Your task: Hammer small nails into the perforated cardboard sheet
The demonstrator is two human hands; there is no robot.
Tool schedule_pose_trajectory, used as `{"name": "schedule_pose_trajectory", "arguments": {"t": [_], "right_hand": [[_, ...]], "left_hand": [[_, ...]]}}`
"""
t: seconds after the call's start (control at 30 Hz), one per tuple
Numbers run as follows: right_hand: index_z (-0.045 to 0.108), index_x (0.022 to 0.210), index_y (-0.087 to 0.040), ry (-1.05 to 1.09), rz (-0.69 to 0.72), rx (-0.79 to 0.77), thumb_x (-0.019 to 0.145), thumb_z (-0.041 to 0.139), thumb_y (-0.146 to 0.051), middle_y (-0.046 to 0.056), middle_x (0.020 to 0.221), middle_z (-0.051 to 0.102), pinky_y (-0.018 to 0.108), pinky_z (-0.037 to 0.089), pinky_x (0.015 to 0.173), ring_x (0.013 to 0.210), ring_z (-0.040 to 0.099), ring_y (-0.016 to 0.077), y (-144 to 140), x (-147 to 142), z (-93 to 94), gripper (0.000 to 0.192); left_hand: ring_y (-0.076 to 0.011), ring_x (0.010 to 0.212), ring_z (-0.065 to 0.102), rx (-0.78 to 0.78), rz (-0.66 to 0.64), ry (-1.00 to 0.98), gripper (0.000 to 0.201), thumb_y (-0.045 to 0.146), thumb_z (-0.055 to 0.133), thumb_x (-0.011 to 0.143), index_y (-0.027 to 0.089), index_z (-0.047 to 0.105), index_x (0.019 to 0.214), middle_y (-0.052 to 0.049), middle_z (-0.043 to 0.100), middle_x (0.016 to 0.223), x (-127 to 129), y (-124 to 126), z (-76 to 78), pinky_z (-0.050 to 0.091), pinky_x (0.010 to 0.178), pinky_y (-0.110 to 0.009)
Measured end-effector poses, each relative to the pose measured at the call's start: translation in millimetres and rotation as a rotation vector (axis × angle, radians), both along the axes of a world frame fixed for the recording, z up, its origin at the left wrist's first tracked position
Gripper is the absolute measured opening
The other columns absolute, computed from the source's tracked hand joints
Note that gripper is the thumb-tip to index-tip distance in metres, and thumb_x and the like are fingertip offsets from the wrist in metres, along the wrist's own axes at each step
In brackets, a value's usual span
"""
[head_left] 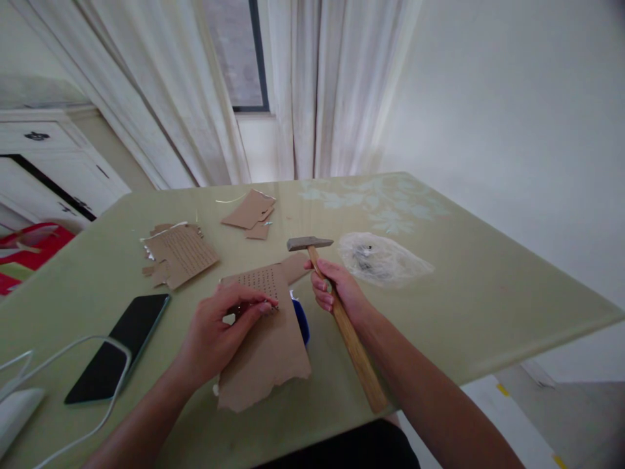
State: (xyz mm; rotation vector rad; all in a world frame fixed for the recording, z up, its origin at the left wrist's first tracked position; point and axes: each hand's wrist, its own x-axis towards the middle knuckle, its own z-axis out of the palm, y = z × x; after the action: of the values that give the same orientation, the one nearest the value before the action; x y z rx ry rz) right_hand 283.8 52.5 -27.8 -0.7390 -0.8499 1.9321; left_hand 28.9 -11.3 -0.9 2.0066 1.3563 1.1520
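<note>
My left hand (219, 329) lies palm down, fingers curled, thumb and forefinger pinched together at their tips. My right hand (336, 293) is closed in a fist, wrist cocked upward, both forearms reaching forward bare.

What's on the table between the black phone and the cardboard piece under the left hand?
In the head view, nothing: bare green tabletop separates the black phone from the brown perforated cardboard piece that the left hand pins.
</note>
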Motion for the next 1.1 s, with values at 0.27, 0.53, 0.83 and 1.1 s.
{"name": "schedule_pose_trajectory", "arguments": {"t": [0.27,0.53,0.83,1.1], "right_hand": [[0.065,0.108,-0.020,-0.014,0.000,-0.005,0.089,0.081,-0.054,-0.012,0.058,0.048,0.020,0.030,0.036,0.038,0.034,0.0070,0.6,-1.7,-3.5,0.043],[0.066,0.108,-0.018,-0.031,-0.013,0.005,0.085,0.084,-0.054,-0.012,0.059,0.051,0.021,0.030,0.034,0.039,0.036,0.0061,0.1,-4.2,-3.8,0.047],[0.067,0.105,-0.018,-0.062,-0.011,0.022,0.078,0.089,-0.062,-0.012,0.057,0.053,0.020,0.032,0.033,0.037,0.037,0.0060,-2.8,-10.7,-4.4,0.056],[0.069,0.104,-0.018,-0.080,0.000,0.029,0.081,0.088,-0.062,-0.011,0.058,0.056,0.020,0.034,0.033,0.037,0.039,0.0061,-9.7,-18.8,-4.4,0.053]], "left_hand": [[-0.0206,0.080,0.073,0.026,0.013,0.043,0.019,0.042,0.073,0.101,0.028,0.084,0.098,-0.001,0.083,0.092,-0.5,-0.9,1.5,0.057,0.076,-0.035],[-0.0189,0.079,0.070,0.084,-0.023,0.062,0.015,0.036,0.072,0.103,0.028,0.084,0.099,0.000,0.081,0.089,2.5,-1.4,4.4,0.053,0.075,-0.033],[-0.0168,0.078,0.065,0.176,-0.108,0.110,0.012,0.026,0.071,0.104,0.028,0.082,0.101,0.002,0.079,0.087,5.4,-4.8,9.0,0.048,0.080,-0.033],[-0.0154,0.076,0.068,0.151,-0.085,0.091,0.011,0.027,0.071,0.104,0.026,0.082,0.101,0.001,0.081,0.090,7.5,-4.7,6.5,0.052,0.074,-0.028]]}}
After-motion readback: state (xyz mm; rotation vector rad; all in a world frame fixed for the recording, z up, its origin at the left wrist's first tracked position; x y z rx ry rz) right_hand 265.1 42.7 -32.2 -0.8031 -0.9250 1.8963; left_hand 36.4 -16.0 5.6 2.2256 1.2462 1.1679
